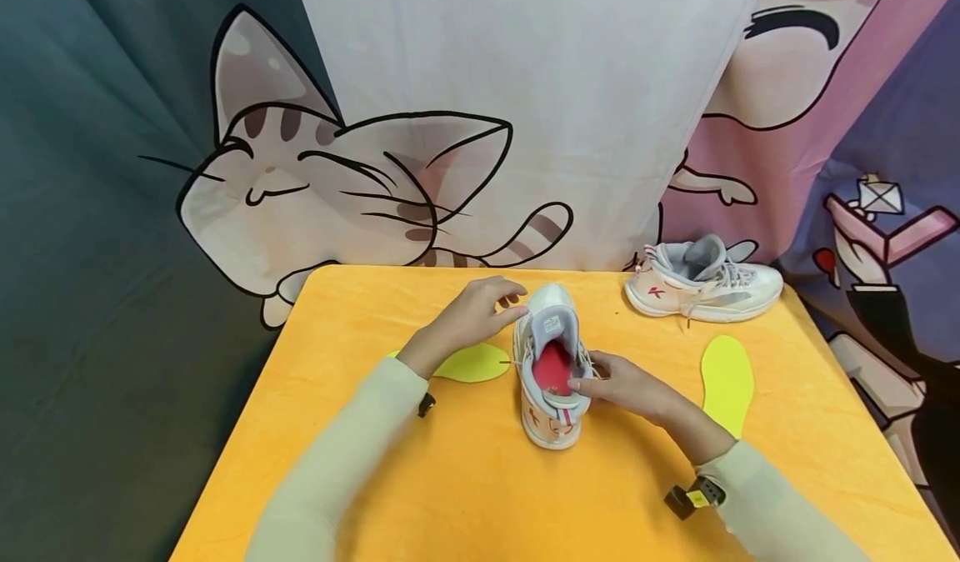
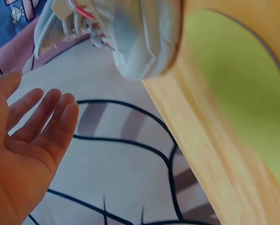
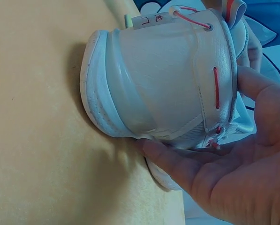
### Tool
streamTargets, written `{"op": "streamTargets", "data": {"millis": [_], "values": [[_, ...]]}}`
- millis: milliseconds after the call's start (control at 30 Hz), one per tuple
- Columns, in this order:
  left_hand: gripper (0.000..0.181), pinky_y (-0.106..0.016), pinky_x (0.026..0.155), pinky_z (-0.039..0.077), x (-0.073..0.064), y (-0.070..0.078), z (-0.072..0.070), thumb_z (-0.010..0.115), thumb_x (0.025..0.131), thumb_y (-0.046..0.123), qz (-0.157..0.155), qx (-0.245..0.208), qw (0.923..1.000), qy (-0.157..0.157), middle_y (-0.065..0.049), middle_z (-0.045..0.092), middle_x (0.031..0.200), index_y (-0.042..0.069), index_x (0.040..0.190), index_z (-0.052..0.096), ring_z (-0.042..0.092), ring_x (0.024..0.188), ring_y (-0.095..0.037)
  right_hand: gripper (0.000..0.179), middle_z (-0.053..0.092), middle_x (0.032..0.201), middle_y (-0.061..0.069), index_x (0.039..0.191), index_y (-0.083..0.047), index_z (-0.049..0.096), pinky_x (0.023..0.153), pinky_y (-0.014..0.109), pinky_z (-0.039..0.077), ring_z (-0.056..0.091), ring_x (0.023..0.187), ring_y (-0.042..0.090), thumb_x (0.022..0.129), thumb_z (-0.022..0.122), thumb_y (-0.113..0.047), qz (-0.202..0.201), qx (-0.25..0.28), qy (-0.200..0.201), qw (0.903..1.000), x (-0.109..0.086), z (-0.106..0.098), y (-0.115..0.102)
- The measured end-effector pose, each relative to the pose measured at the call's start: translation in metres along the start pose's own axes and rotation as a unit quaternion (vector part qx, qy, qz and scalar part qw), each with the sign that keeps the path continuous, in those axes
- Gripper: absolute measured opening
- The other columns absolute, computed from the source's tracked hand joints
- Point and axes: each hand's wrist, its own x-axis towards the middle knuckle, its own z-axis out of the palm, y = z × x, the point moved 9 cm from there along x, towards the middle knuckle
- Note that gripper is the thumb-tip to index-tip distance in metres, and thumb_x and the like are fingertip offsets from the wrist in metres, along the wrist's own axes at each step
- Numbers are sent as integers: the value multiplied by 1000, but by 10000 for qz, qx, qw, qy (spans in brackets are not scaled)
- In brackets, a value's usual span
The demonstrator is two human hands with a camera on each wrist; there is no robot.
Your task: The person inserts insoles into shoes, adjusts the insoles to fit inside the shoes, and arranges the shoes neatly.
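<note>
A white sneaker point(image 1: 534, 416) with a red insole point(image 1: 552, 368) inside stands on the table, toe pointing away from me. My right hand point(image 1: 626, 388) grips its right side near the heel, the thumb hooked over the collar and the fingers along the outer wall. In the right wrist view, that hand point(image 3: 243, 173) holds the sneaker point(image 3: 163, 79) from below and over the rim. Left of the toe, my left hand point(image 1: 480, 308) hovers with loosely bent fingers and nothing in them. The left wrist view shows this hand point(image 2: 32, 150) apart from the sneaker point(image 2: 144, 37).
A second white sneaker point(image 1: 705, 283) stands at the back right of the yellow table point(image 1: 465, 495). One yellow-green insole point(image 1: 727, 383) lies in front of it. Another yellow-green insole point(image 1: 472, 363) lies partly under my left forearm. A printed cloth point(image 1: 525, 62) hangs behind the table.
</note>
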Motion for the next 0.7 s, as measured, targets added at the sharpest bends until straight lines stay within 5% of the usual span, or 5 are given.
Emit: {"op": "streamTargets", "data": {"millis": [433,700], "values": [[34,-36,88,58,-49,-64,-6,67,102,25,-896,-159,9958,76,-10,70,118,6,130,68,66,105,-20,71,43,157,26,156,0,37,116,59,39,40,145,45,102,65,-37,-265,-661,324,9969,-5,-7,-6],[43,-47,102,54,-77,-102,4,65,103,24,-1427,-149,9893,-277,-17,65,134,1,139,62,63,124,-32,71,41,158,29,157,0,34,108,54,49,52,137,46,103,63,-37,-389,-905,487,9939,-17,-20,-7]]}}
